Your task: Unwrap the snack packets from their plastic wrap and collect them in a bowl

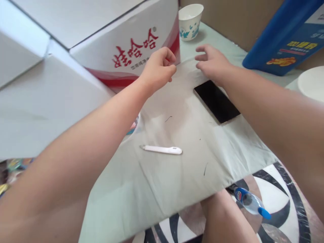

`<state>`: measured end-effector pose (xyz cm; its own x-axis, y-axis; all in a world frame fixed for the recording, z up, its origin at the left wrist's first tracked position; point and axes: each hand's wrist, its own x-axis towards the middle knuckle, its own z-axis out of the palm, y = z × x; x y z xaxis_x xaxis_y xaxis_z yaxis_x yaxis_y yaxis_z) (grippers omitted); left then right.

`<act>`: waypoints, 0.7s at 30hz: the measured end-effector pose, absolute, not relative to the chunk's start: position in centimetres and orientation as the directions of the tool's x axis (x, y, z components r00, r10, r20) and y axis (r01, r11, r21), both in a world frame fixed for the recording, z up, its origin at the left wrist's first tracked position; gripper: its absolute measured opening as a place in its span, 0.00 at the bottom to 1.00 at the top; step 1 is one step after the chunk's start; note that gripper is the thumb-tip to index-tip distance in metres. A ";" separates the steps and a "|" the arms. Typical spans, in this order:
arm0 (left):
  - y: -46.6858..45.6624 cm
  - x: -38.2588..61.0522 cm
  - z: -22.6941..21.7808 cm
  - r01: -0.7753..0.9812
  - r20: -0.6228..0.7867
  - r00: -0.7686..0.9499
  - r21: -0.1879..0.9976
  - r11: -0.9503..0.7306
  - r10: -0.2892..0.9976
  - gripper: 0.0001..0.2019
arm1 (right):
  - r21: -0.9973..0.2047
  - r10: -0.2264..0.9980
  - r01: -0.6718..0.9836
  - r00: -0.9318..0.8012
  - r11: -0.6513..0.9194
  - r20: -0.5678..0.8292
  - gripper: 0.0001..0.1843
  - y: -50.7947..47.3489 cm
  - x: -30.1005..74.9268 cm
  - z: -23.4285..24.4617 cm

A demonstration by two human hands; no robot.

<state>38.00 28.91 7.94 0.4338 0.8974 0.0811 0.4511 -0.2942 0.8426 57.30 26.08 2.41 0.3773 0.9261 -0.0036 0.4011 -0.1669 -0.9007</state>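
Note:
My left hand (159, 69) is held out over the far part of a pale green cloth (177, 175), its fingers curled into a loose fist beside a white carton (121, 37) with red characters. Nothing shows in those fingers. My right hand (212, 62) hovers a short way to its right, fingers bent and spread, empty, just above the top end of a black phone (216, 101) that lies face up on the cloth. A white pen-like tool (162, 149) lies nearer to me in the middle of the cloth, apart from both hands.
A paper cup (190, 20) stands at the far edge. A blue box (286, 37) leans at the right, with a white round lid (312, 82) below it. A plastic bottle with a blue cap (250, 200) lies on the patterned floor (278, 189) by my knee (222, 216).

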 end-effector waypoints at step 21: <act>2.2 0.6 3.3 -0.637 -0.395 -0.555 0.767 -0.069 0.732 0.05 | -0.872 0.784 0.219 -0.568 0.439 0.252 0.09 9.3 12.0 6.6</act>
